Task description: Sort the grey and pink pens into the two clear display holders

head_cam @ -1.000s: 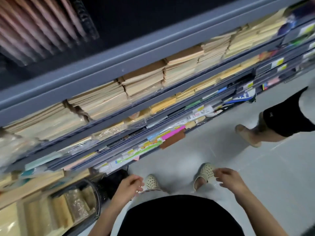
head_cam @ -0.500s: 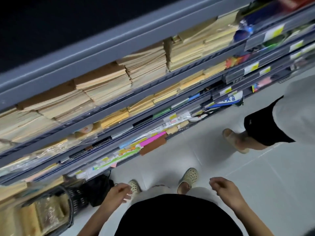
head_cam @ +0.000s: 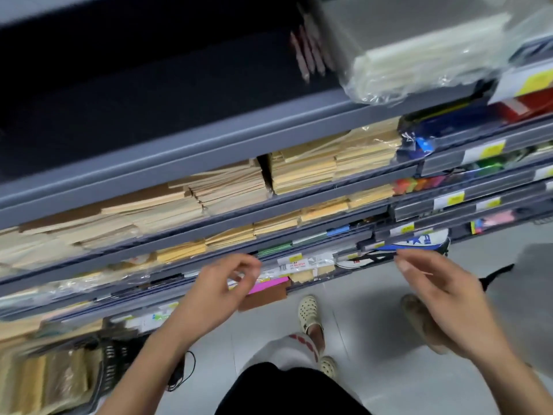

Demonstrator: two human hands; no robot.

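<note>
Several pink pens (head_cam: 308, 52) lie blurred on the dark top shelf, far above both hands. I cannot make out any clear display holder. My left hand (head_cam: 218, 292) is raised in front of the lower shelves, fingers loosely curled, with nothing in it. My right hand (head_cam: 440, 289) is up at the same height to the right, fingers apart and holding nothing. Both hands are well below the pens.
Grey shelves (head_cam: 209, 151) hold stacks of brown envelopes (head_cam: 227, 187) and coloured paper. A plastic-wrapped pack (head_cam: 419, 61) sits at the top right. A black basket (head_cam: 116, 360) stands on the floor at the left. Another person's foot (head_cam: 419, 319) is behind my right hand.
Both hands rose from waist height to the lower shelves. The camera tilted up and swung right, bringing the top shelf, the pink pens and the wrapped pack into view.
</note>
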